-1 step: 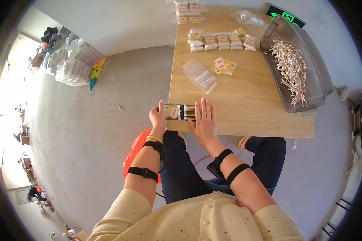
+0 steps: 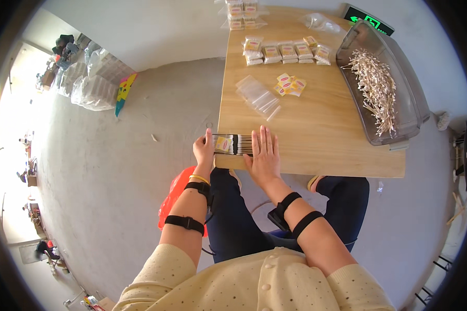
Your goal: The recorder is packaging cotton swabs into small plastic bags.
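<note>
At the table's near left corner lies a small clear bag of cotton swabs (image 2: 223,145), with a yellow-and-white card showing inside. My left hand (image 2: 204,149) grips the bag's left end, thumb along its edge. Dark and white swab tips meet in a band near the middle of the row. My right hand (image 2: 264,154) lies flat over the right end of the swabs, fingers stretched out and hiding that end. Beyond the hands are a flat stack of clear zip bags (image 2: 258,97) and a small pile of yellow-and-white cards (image 2: 290,84).
A grey translucent bin (image 2: 366,122) with loose cotton swabs (image 2: 373,88) stands at the wooden table's (image 2: 316,140) right side. Filled swab packs (image 2: 287,51) line the back, with more packs (image 2: 242,14) at the far left corner. A red plastic bag (image 2: 175,194) hangs beside my left leg.
</note>
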`<state>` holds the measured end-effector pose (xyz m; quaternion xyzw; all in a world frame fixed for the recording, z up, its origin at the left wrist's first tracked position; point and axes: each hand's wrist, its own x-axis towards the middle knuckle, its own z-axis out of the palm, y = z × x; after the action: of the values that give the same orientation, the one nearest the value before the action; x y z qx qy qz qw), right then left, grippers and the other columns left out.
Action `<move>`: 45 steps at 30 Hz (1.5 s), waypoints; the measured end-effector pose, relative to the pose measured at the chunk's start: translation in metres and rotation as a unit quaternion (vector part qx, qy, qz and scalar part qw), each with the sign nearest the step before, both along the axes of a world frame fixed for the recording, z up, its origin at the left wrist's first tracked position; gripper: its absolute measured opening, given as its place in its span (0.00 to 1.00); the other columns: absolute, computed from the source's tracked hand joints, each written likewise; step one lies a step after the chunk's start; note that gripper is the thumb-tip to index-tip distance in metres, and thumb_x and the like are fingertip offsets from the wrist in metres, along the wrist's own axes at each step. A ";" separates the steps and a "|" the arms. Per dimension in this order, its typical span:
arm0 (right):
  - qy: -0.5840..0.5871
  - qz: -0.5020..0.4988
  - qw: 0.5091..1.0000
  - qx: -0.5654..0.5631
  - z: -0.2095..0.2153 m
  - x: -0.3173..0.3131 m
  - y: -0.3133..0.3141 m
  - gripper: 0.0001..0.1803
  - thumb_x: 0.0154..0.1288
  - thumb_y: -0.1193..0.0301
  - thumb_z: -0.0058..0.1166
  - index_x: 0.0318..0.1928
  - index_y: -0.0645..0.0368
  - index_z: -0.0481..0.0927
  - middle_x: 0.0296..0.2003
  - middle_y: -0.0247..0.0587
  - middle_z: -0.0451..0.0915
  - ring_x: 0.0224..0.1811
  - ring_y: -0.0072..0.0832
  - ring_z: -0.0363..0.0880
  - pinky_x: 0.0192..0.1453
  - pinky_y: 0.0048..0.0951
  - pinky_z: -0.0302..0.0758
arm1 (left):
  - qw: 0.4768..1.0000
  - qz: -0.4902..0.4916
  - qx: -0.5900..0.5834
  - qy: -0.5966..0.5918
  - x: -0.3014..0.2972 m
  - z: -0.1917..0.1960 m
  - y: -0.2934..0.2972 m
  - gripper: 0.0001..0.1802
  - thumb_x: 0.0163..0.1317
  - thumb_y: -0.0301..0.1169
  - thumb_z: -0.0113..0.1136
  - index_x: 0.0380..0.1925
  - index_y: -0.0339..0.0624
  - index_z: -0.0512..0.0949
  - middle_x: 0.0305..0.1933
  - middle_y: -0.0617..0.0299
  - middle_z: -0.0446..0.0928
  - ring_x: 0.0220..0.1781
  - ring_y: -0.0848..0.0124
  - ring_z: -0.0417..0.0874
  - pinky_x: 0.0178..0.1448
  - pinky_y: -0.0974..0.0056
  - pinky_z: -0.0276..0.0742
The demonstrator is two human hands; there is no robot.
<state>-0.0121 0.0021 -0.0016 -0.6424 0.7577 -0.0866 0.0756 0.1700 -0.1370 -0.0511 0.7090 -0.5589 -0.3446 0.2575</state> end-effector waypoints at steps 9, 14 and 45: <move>-0.001 -0.010 1.000 -0.023 -0.001 0.006 -0.002 0.44 0.75 0.51 0.48 0.81 0.62 0.52 0.82 0.57 0.46 0.86 0.47 0.41 0.87 0.56 0.39 | 0.995 0.017 -0.075 0.071 -0.008 0.008 0.007 0.35 0.65 0.59 0.69 0.24 0.30 0.78 0.20 0.58 0.75 0.25 0.70 0.72 0.35 0.57 0.74; -0.032 -0.007 0.998 -0.046 -0.005 0.009 -0.002 0.41 0.76 0.56 0.48 0.81 0.60 0.52 0.83 0.55 0.46 0.86 0.48 0.39 0.86 0.58 0.39 | 0.983 0.056 -0.007 0.177 -0.010 0.009 0.008 0.30 0.63 0.53 0.74 0.23 0.34 0.78 0.21 0.67 0.74 0.26 0.76 0.71 0.32 0.64 0.73; -0.042 0.022 0.999 0.008 0.009 0.039 -0.021 0.58 0.69 0.42 0.56 0.80 0.73 0.48 0.82 0.60 0.43 0.86 0.49 0.38 0.87 0.54 0.38 | 0.986 -0.006 -0.047 0.162 0.019 0.009 -0.005 0.30 0.77 0.49 0.58 0.20 0.40 0.69 0.19 0.71 0.64 0.24 0.77 0.59 0.27 0.63 0.59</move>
<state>0.0273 -0.0188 0.0071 -0.6545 0.7399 -0.1056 0.1140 0.1892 -0.1424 -0.0425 0.6276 -0.5299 -0.4293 0.3755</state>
